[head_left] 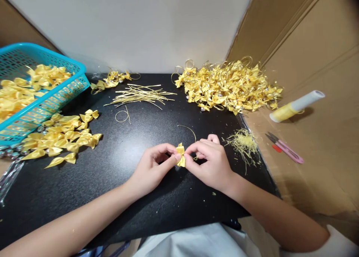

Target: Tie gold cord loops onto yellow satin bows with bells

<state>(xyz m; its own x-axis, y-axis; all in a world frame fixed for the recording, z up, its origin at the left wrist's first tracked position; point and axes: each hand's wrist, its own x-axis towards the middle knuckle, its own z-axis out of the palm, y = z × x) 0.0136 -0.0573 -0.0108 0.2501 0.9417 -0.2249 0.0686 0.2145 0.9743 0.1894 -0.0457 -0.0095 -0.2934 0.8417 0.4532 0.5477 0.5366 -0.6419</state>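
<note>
- Left hand [153, 167]: thumb and index pinched closed on yellow bow [181, 150], just above the table's middle; presumably steadies it.
- Right hand [211, 161]: fingertips closed on bow's right edge, gold cord [191, 129] curving beside; likely a fine-control grip.
- Loose bows [61, 135] left, straight cords [143, 94] ahead: seemingly for easy reach.
</note>
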